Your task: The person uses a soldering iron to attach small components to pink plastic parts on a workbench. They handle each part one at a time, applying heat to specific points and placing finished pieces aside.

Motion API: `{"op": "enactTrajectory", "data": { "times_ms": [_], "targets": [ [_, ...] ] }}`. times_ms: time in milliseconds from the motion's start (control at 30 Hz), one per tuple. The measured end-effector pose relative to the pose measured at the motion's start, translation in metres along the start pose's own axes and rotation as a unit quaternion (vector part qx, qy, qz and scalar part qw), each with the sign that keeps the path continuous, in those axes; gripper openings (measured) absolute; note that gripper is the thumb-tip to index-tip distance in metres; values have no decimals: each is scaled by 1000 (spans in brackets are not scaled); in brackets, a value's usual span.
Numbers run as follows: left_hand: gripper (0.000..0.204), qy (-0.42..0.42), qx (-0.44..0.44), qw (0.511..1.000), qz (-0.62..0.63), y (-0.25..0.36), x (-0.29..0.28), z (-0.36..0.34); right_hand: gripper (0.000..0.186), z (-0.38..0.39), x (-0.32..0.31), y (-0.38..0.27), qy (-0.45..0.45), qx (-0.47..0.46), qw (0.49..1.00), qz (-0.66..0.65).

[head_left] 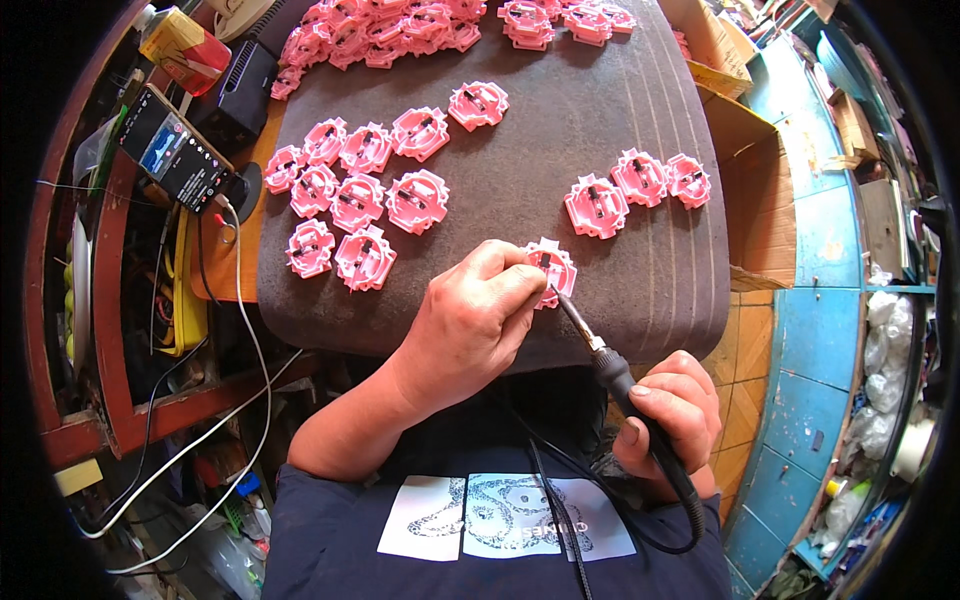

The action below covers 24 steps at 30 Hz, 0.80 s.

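My left hand point(478, 305) pinches at a pink plastic part point(562, 262) with a dark piece inside, on the grey-brown mat near its front edge; exactly what the fingertips grip there is partly hidden. My right hand point(670, 410) is wrapped round the black handle of a soldering iron point(612, 368), whose metal tip reaches into that same part beside my left fingertips. More pink parts stand in a loose group point(365, 150) to the left on the mat point(480, 180), and a smaller group point(640, 175) to the right.
Piles of pink parts point(370, 30) lie at the back. A phone point(170, 150) on a stand, a bottle point(185, 55) and white cables point(250, 330) are at left. Cardboard boxes point(750, 200) and a blue tiled ledge point(810, 390) are at right. The iron's cord hangs over my lap.
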<state>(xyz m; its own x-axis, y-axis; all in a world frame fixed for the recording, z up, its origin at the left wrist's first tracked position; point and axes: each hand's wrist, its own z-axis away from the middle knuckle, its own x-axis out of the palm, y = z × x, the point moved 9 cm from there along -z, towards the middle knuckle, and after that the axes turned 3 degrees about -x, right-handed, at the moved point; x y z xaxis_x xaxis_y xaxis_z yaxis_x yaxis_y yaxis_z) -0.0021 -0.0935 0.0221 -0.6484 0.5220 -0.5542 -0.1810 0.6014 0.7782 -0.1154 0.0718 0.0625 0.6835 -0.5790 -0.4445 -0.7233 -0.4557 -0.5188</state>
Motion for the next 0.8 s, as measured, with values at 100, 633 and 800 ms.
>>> {"op": "enactTrajectory", "data": {
  "times_ms": [100, 633, 800],
  "targets": [
    [16, 0, 0, 1000, -1, 0, 0, 0, 23, -1, 1, -1, -7, 1, 1000, 5],
    [16, 4, 10, 1000, -10, 2, 0, 0, 24, -4, 1, -3, -17, 6, 1000, 17],
    [15, 8, 11, 1000, -6, 3, -1, 0, 22, -5, 2, -2, -17, 5, 1000, 17]
  ]
}}
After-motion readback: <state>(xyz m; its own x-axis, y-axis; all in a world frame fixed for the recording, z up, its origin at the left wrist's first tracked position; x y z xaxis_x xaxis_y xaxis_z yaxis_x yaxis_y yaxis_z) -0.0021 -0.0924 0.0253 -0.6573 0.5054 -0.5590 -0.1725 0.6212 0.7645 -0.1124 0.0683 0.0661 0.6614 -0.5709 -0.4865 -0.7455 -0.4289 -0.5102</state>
